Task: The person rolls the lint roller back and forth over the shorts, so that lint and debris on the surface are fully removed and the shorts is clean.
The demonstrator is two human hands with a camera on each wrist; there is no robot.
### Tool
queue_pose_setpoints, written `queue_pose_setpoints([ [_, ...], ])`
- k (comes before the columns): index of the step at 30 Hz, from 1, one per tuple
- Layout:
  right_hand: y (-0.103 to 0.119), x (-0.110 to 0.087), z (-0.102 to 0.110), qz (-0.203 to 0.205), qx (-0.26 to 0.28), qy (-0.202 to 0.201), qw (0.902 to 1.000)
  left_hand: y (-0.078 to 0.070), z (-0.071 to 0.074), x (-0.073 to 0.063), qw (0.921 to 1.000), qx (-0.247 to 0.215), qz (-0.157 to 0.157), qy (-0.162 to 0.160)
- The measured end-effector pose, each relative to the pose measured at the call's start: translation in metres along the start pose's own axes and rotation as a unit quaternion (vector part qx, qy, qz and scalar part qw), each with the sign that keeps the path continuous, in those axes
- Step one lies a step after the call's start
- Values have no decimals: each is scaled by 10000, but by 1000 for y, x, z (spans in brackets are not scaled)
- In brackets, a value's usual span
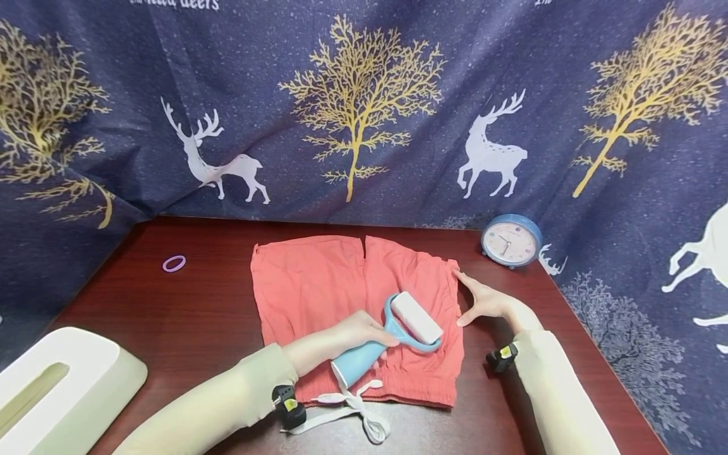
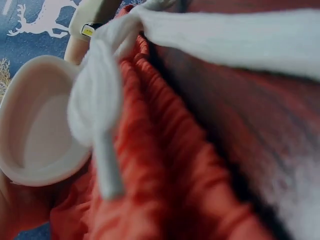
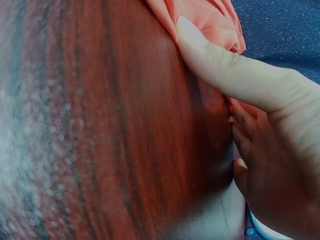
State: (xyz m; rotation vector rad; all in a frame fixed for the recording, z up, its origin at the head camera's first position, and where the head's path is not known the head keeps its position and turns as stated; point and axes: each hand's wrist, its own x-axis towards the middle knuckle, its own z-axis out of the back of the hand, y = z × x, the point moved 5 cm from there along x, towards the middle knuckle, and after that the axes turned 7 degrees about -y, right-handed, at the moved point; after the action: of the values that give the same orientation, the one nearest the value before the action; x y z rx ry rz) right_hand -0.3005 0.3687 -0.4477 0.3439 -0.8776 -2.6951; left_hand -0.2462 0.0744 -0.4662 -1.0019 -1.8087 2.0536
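Observation:
Coral-red shorts (image 1: 318, 278) lie flat on the dark wood table, waistband toward me and the two legs pointing away. My left hand (image 1: 359, 335) grips the light blue handle of a lint roller (image 1: 418, 318), whose white roll lies over the right leg part of the shorts. In the left wrist view the handle's pale, hollow end (image 2: 42, 125) shows beside the gathered waistband (image 2: 145, 150). A white drawstring (image 1: 364, 414) is tied in a bow at the waistband. My right hand (image 1: 490, 302) has thumb and fingers spread at the right edge of the shorts, the thumb (image 3: 225, 67) touching the fabric.
A round blue alarm clock (image 1: 512, 241) stands at the table's back right. Toward the back left lies a purple ring (image 1: 174, 263). A white box with a slot in its top (image 1: 85, 360) sits at the left front. Behind the table hangs a dark blue cloth (image 1: 273, 95) printed with deer and trees.

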Motion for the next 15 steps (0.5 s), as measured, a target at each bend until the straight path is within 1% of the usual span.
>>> queue_pose_setpoints([
  [8,-2,1,0,-6,-28,-1,10000,0,9,-12,9992,348,-27,199],
  [11,-1,1,0,-13,10,6,10000,1,11,-17,9989,394,8,267],
  [15,-1,1,0,1,-20,10,10000,3,12,-21,9988,412,16,276],
])
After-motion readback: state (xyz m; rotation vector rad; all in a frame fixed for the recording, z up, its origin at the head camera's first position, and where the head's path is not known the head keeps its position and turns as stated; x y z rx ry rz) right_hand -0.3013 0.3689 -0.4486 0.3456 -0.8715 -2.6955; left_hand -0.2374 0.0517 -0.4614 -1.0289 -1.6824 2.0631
